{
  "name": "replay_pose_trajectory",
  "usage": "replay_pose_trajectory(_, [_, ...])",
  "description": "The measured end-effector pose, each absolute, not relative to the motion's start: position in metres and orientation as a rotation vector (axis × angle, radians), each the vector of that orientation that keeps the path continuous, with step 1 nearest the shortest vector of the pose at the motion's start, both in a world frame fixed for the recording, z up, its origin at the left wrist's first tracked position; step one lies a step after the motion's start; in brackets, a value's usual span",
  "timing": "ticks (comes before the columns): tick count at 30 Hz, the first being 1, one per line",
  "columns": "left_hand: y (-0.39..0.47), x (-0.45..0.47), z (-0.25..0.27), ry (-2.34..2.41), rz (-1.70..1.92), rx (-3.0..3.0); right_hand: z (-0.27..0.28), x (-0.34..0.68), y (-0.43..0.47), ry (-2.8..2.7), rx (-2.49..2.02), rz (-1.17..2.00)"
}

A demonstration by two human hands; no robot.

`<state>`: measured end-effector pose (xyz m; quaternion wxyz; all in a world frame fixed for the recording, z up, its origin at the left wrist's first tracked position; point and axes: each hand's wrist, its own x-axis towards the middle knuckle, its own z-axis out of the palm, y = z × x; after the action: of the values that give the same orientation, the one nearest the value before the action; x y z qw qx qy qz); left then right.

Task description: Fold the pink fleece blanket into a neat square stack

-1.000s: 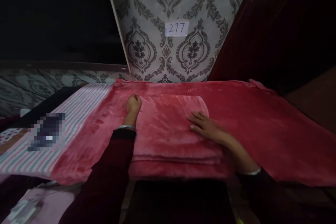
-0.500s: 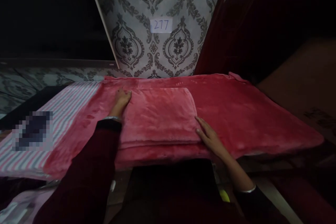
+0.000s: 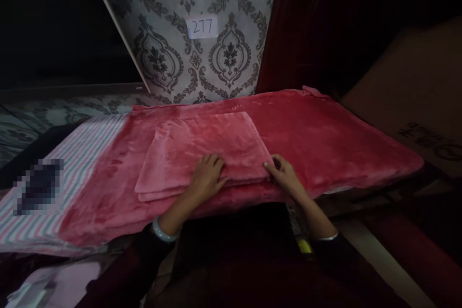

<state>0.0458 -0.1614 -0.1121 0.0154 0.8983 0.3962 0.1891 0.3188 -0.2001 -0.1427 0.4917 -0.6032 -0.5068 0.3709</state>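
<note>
A folded pink plush cloth lies in layers on a larger red-pink plush blanket. My left hand rests on the near part of the folded cloth, palm down, fingers lying on it and the thumb apart. At the cloth's near right corner, my right hand pinches the edge, thumb on top and the other fingers partly hidden behind it. The layered near edge of the cloth runs between and to the left of my hands.
A striped sheet shows at the left, bearing a pixelated dark patch. Behind stand a dark screen and patterned wallpaper with a paper label reading 277. A cardboard box is at the right.
My left hand has moved from the cloth's far left corner to its near edge, towards the right. My right hand now pinches the near right corner. The view has shifted slightly.
</note>
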Motion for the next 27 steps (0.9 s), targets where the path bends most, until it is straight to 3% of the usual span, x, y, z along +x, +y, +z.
replay_pose_trajectory(15, [-0.16, 0.047, -0.113, 1.153, 0.714, 3.192, -0.142, 0.306, -0.201, -0.8, -1.248, 1.249])
replay_pose_trajectory(22, [-0.162, 0.084, -0.101, 1.1, 0.566, 3.148, -0.137, 0.306, -0.186, -0.953, -1.15, 1.199])
replay_pose_trajectory(27, [-0.154, 0.091, -0.117, 1.084, 0.718, 3.2, -0.146, 0.293, -0.173, -0.872, -1.082, 1.111])
